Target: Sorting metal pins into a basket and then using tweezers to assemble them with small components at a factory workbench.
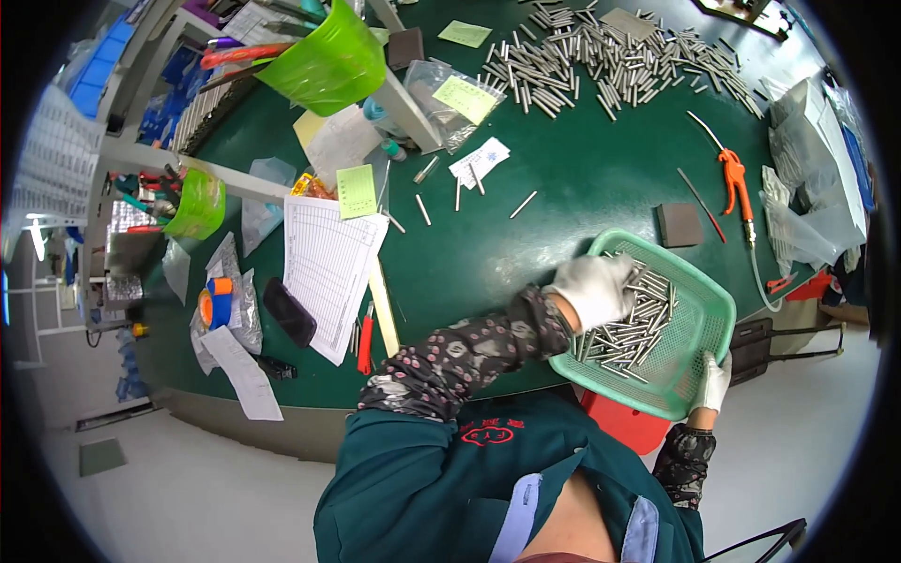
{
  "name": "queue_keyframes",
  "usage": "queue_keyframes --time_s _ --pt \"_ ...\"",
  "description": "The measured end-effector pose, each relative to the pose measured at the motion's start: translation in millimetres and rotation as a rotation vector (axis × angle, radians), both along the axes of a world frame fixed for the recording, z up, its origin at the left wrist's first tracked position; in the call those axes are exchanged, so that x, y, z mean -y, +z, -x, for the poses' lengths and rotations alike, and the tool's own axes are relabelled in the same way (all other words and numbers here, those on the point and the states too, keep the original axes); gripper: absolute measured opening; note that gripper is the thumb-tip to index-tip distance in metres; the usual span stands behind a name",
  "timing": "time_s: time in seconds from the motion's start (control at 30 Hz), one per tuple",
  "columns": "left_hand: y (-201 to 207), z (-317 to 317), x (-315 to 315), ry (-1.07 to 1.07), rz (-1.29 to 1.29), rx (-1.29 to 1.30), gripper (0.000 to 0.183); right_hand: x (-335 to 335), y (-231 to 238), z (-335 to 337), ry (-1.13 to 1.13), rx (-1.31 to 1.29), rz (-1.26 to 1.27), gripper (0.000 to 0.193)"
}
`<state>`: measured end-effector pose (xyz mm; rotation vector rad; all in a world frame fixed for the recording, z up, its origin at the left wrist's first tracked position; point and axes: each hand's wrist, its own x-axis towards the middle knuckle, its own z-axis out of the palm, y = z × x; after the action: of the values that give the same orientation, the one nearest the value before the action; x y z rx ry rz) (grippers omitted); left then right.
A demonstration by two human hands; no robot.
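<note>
A pale green mesh plastic basket (706, 324) sits tilted at the table's front edge, part of it jutting past the edge. Many short silver metal pins (648, 314) lie loose in its left half. My left hand (593, 291), in a white glove, reaches over the basket's left rim with its fingers curled down into the pins; the fingertips are partly hidden among them. On the basket's right side my right hand (713, 383), also gloved in white, grips the rim.
A wide heap of metal pins (601, 61) covers the far table. Right of centre lie a dark block (678, 225), a thin rod (702, 205) and an orange air gun (737, 188). Paper sheets (328, 263), a phone (289, 311) and red-handled tool (365, 342) are at left.
</note>
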<state>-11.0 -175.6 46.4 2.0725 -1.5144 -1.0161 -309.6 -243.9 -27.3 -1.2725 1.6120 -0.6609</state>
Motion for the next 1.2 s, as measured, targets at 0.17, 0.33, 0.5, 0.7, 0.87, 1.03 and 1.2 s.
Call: queue_keyframes --time_s 0.17,0.33,0.5,0.7,0.87,1.03,1.2 --pt "-6.0 -36.7 -28.2 0.206 0.532 0.344 0.03 -2.3 4.6 -6.2 -0.032 0.042 -0.017 0.037" --pt "-32.3 -131.5 -107.3 0.62 -0.382 0.597 0.024 0.1 0.5 -0.5 -0.043 0.064 -0.027 0.037" --pt "-67.6 -159.8 -156.7 0.795 -0.604 0.704 0.038 2.4 -3.2 1.0 -0.046 0.04 -0.019 0.037" --pt "-61.2 -176.0 -149.9 0.953 -0.531 0.652 0.043 1.3 -0.3 -0.9 -0.037 0.012 -0.016 0.037" --pt "-59.3 -186.9 -135.8 1.036 -0.415 0.521 0.045 0.5 0.7 -1.8 -0.038 0.022 -0.022 0.037" --pt "-59.6 -178.5 -123.3 1.026 -0.373 0.567 0.046 -0.2 3.0 -3.4 -0.024 -0.012 -0.005 0.036" --pt "-64.1 -182.9 -119.5 1.066 -0.345 0.464 0.04 -0.9 2.1 -2.2 -0.032 -0.012 -0.003 0.035"
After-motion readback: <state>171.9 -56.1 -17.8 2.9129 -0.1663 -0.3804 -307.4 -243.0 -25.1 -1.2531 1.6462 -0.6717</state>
